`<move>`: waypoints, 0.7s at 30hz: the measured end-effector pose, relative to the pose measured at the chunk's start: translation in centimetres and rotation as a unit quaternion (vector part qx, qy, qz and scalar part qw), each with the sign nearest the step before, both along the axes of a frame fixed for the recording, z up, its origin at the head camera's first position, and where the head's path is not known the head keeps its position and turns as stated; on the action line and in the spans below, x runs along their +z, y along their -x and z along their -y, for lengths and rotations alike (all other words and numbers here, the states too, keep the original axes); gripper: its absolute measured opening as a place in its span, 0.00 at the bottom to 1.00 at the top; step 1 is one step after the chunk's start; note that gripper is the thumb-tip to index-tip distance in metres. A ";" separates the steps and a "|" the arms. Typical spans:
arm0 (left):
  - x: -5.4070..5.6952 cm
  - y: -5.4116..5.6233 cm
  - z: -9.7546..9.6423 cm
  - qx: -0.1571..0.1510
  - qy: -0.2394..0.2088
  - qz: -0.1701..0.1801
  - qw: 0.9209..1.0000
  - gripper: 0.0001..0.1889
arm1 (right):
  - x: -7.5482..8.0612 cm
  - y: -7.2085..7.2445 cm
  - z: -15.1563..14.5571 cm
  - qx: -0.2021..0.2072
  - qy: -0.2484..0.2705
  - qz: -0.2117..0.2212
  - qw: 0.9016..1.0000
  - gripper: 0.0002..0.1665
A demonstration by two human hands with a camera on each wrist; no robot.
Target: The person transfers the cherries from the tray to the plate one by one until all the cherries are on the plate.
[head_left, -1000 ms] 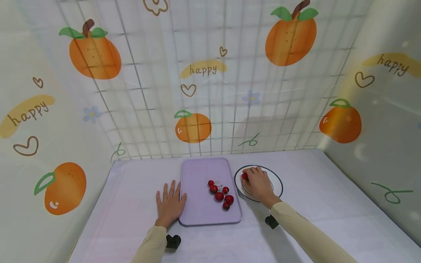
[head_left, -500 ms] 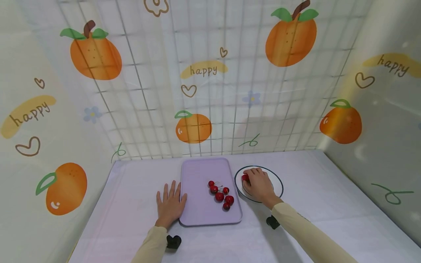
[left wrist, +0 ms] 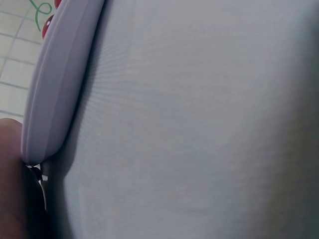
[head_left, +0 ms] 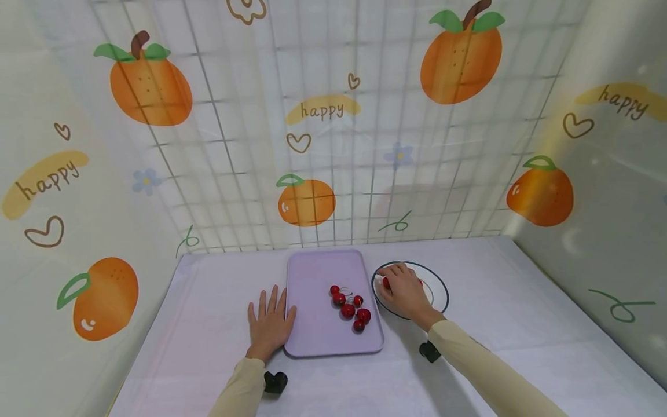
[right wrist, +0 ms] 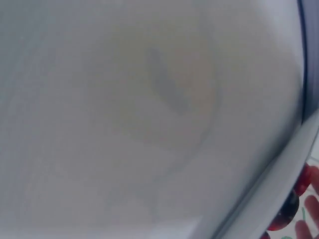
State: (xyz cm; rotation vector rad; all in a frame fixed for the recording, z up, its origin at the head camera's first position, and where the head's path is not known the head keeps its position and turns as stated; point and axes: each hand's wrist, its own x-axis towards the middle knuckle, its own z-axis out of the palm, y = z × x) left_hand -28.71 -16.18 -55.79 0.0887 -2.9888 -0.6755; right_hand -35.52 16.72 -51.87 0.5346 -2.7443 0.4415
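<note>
Presumably: cherries [head_left: 386, 282] handled on plate [head_left: 440, 286]

Right grip [head_left: 408, 291]: over plate, at cherries; hold cannot be told. Next move: seemingly, careful finger placement. Left grip [head_left: 270, 327]: spread, released, thumb at lilac tray [head_left: 312, 278]. Tray fruit [head_left: 347, 311]: clustered, right side. Possible obstacle: plate's rim, toward tray. Support: pale counter [head_left: 193, 330].

A printed sheet [head_left: 333, 58] is hanging behind the pale desk [head_left: 219, 278], showing oranges [head_left: 461, 63] (the word "happy" [head_left: 323, 110] is repeating too). A dark grid [head_left: 370, 197] is showing faintly, seemingly through the fabric. Similar side sheets [head_left: 31, 301] are flanking left and right; yellowish light [head_left: 549, 107] is streaking the right corner.
</note>
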 end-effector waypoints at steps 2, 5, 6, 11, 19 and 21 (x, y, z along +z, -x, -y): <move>-0.1 0.1 0.1 0.001 0.003 0.000 1.000 0.33 | 0.2 -0.1 0.2 0.012 0.000 0.012 1.000 0.19; 0.0 0.2 0.1 0.003 0.008 0.007 1.000 0.33 | 0.2 -0.2 0.4 0.034 -0.018 0.015 0.999 0.18; 0.0 0.2 0.1 0.003 0.008 0.008 1.000 0.33 | 0.2 -0.3 0.5 0.041 -0.023 0.014 0.999 0.18; 0.0 0.1 0.1 0.001 0.006 0.013 1.000 0.33 | 0.1 -0.5 0.6 0.079 -0.026 0.000 0.997 0.20; -0.1 0.1 0.0 -0.001 -0.002 0.007 1.000 0.33 | 0.8 -0.6 1.3 0.116 -0.038 0.038 0.992 0.22; 0.0 0.1 0.0 -0.001 -0.006 0.006 1.000 0.33 | 0.7 -0.6 1.4 0.125 -0.042 0.047 0.990 0.23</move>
